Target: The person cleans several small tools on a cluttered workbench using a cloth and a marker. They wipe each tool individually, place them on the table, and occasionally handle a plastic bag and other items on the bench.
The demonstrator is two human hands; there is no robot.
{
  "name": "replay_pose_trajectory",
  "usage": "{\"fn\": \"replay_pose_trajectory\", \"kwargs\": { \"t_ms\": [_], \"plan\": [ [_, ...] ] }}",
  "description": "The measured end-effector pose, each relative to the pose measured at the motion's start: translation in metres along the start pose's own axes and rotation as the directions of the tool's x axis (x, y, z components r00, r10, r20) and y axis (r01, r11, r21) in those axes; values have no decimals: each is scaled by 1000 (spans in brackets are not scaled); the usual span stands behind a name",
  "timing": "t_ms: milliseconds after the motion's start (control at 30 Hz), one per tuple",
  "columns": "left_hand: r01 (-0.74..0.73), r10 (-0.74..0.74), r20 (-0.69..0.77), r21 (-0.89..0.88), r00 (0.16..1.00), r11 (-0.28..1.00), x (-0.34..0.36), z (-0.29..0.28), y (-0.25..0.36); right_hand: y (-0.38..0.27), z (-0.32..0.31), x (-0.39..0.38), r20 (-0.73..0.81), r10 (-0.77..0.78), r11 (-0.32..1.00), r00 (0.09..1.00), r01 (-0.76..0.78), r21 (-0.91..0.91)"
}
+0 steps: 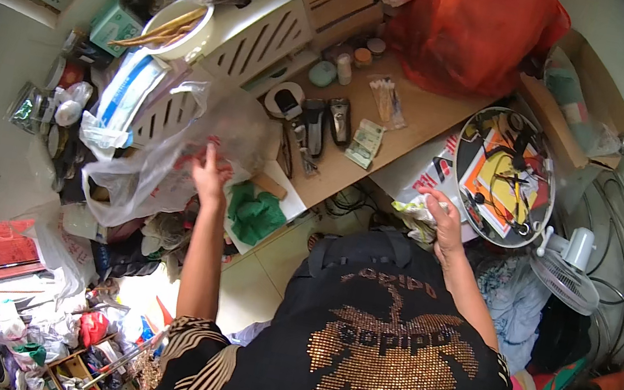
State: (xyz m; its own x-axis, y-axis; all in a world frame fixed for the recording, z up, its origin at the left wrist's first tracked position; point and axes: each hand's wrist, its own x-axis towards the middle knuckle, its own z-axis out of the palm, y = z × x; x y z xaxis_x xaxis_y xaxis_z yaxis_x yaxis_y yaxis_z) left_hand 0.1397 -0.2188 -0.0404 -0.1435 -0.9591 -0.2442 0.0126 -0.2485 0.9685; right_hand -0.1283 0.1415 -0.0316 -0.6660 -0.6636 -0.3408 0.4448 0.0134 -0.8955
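Note:
A thin translucent plastic bag with red print [138,179] hangs spread out on the left. My left hand [208,175] is closed on it, the fingers pinching its right side. Just below that hand a crumpled green bag [255,215] lies on a white surface. Past the desk's front edge, on the right, my right hand [447,225] is closed on a crumpled white and yellow-green wrapper [416,210]; its exact kind does not show. Right of this hand stands a round tray [550,205] with papers, cables and glasses-like items.
On the brown desk [414,134] lie shavers [337,119], a banknote [364,144] and cotton swabs [387,101]. A big red bag [473,36] stands behind. At left is a white bucket [199,41] with sticks; at right, a small fan [569,278]. Clutter covers the lower-left floor.

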Motion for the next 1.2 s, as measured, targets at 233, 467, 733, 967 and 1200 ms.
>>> {"fn": "replay_pose_trajectory", "kwargs": {
  "t_ms": [233,467,733,967,1200],
  "plan": [
    [-776,847,179,526,501,348,-56,7,56,0,1,-3,1,107,990,994,-107,88],
    [-475,741,220,867,635,150,-43,-21,106,7,7,10,58,131,990,990,-134,46],
    [-565,533,397,801,748,197,-58,-57,87,10,27,14,101,155,988,983,-157,8],
    [-859,496,704,454,508,236,-113,-29,70,18,49,14,158,203,979,966,-205,-6],
    [-846,390,774,337,499,414,-117,-52,97,31,65,12,204,215,976,955,-216,-18]
  ]
}}
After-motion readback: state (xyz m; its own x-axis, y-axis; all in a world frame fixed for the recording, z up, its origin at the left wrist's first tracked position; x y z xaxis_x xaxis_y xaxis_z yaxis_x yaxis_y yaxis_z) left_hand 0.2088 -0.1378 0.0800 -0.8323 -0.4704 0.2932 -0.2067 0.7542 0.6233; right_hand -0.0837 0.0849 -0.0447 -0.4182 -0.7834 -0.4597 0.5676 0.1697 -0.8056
